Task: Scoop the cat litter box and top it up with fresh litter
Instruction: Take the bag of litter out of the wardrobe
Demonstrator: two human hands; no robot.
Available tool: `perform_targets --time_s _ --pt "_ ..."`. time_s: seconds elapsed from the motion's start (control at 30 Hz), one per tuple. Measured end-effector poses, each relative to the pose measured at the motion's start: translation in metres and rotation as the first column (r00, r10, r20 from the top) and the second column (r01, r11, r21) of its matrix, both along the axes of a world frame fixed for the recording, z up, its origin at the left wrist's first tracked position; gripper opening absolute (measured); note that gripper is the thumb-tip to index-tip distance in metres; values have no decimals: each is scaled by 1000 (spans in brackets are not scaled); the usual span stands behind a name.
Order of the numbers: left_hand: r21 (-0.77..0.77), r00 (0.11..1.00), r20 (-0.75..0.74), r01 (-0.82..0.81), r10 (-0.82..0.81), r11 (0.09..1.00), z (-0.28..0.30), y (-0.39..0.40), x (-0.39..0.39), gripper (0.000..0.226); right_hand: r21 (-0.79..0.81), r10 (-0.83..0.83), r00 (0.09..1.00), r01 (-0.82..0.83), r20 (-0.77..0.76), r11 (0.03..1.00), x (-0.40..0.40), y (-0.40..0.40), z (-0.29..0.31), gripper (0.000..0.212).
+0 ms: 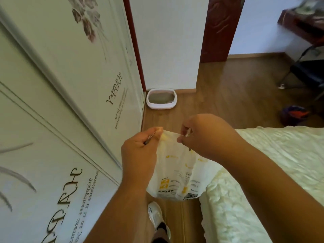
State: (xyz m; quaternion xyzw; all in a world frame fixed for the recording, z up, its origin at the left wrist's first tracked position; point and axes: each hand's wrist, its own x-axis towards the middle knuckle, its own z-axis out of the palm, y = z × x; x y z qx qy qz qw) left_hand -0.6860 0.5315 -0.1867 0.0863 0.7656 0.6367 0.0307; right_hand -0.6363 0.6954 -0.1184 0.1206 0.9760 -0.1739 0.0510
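A white plastic bag [178,174] with yellow print hangs in front of me, held at its top edge by both hands. My left hand [140,151] pinches the left side of the rim and also grips a thin dark item I cannot identify. My right hand [206,135] pinches the right side of the rim. Farther ahead, a white litter box [172,104] with grey litter inside sits on the wooden floor in the corner, against the wall and beside the wardrobe. It is well beyond my hands.
A wardrobe [66,102] with printed sliding doors runs along the left. A bed [273,172] with a pale cover fills the right. A dark red door [220,28] stands open behind. A black chair [305,71] and a purple-orange object [292,115] sit at far right. My shoe [155,214] is below.
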Motion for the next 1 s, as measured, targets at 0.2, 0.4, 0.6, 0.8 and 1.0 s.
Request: perform_targets --time_s 0.2,0.4,0.6,0.8,1.0 --pt "-54 995 -13 93 -94 994 -13 31 -119 11 9 -79 997 79 25 997 -109 30 -12 13" --pt "-49 985 -20 171 -172 984 -11 63 -228 11 -8 -158 987 159 34 987 -203 56 -16 15" --pt "-98 981 -29 186 -190 978 -16 99 -320 12 -66 -210 977 212 44 975 -292 92 -27 16" --pt "-124 992 15 125 -124 984 -33 141 -418 9 -100 -129 990 134 47 986 -398 140 -48 14" --pt "-189 997 68 58 -46 980 -52 194 -509 20 -126 -33 995 45 95 991 -503 197 -66 12"
